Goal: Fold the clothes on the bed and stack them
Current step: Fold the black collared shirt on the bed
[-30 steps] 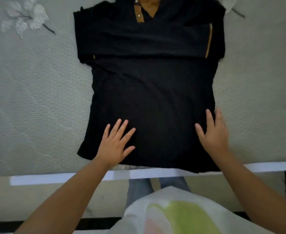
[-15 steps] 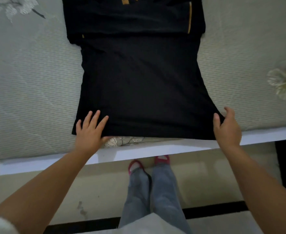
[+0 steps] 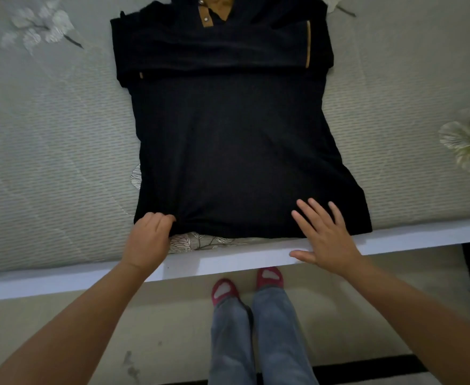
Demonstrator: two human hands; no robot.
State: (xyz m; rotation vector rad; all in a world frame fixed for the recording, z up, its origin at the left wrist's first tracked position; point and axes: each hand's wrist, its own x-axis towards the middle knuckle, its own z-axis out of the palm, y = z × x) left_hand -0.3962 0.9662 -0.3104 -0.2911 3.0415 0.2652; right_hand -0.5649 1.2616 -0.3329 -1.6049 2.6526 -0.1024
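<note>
Black shirt (image 3: 228,151) fabric is bunched in the curled fingers of the left hand (image 3: 147,237), gripping the hem's near-left corner. Right hand (image 3: 325,234) lies flat, fingers spread and straight, holding nothing, over the hem's right part. One shirt, sleeves folded across its chest, lies on one grey bed (image 3: 47,151) at the near edge.

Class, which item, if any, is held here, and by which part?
The left hand grips the black collared shirt at its bottom-left hem corner; the right hand holds nothing.
</note>
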